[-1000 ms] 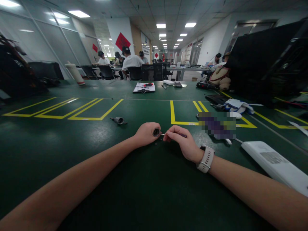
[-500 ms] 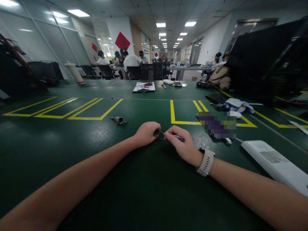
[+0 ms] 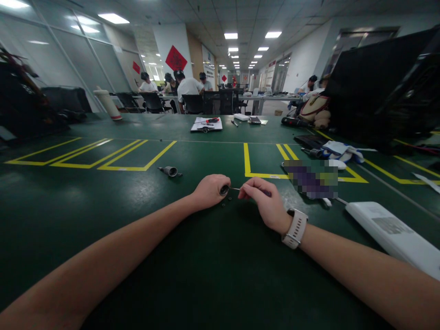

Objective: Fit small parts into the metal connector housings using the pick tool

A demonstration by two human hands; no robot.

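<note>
Landmark: the metal cup (image 3: pixel 224 189), held just above the table (image 3: pixel 206 275) with its round mouth turned toward the camera and to the right. Left hand (image 3: pixel 210 191): clamped around the cup, fingers wrapped over its body, thumb side nearest the mouth; most of the body is hidden in the fist. Right hand (image 3: pixel 261 200): just right of the cup, thumb and fingers pinched on a thin driver (image 3: pixel 267 194) with a dark purple handle. The driver's shaft points left, its end at the mouth of the cup; cannot tell whether the tip touches the inside. A pale watch (image 3: pixel 296 230) sits on the right wrist. Two small rings (image 3: pixel 230 199) lie on the table just below the cup, on the near side, apart from each other. A second metal part (image 3: pixel 170 171), open end toward the camera, lies on its side to the left of the cup and slightly beyond it. Right of the cup and past the right hand: a pixelated purple item (image 3: pixel 305 178), detail unreadable, and nearer the camera a white box (image 3: pixel 405 243) with a cable at its far end. Well beyond the cup, a pad (image 3: pixel 217 126) bears a red-handled tool (image 3: pixel 213 120). People (image 3: pixel 188 88) sit farther off, past the table.
</note>
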